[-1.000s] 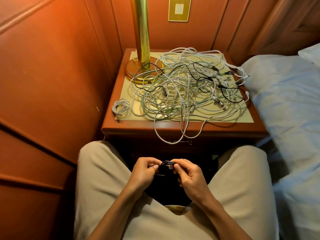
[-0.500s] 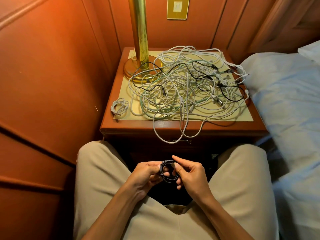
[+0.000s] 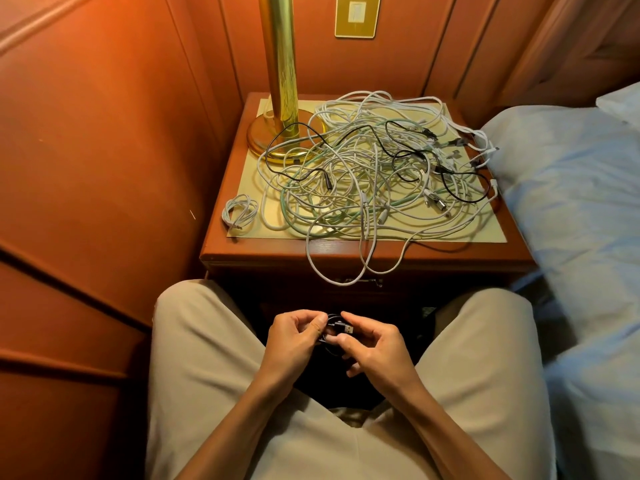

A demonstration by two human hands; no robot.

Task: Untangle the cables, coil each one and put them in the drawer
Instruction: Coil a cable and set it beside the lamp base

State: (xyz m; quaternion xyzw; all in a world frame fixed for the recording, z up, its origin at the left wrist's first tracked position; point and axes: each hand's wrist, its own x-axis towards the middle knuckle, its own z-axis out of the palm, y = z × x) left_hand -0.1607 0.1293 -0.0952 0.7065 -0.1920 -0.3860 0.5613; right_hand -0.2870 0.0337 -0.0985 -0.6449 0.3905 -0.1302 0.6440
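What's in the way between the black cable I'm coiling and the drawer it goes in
The black cable is held in both hands, left hand and right hand, below the nightstand. The drawer appears closed, and white cable loops from the tangle hang over the edge across its front and handle.

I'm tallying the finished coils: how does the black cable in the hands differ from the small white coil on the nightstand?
The black cable is dark and pinched between both hands above the lap; the white coil is pale and lies untouched at the nightstand's front left corner. The black cable's metal plug sticks out; the white coil's ends are hard to see. Both are wound small, apart from the tangle.
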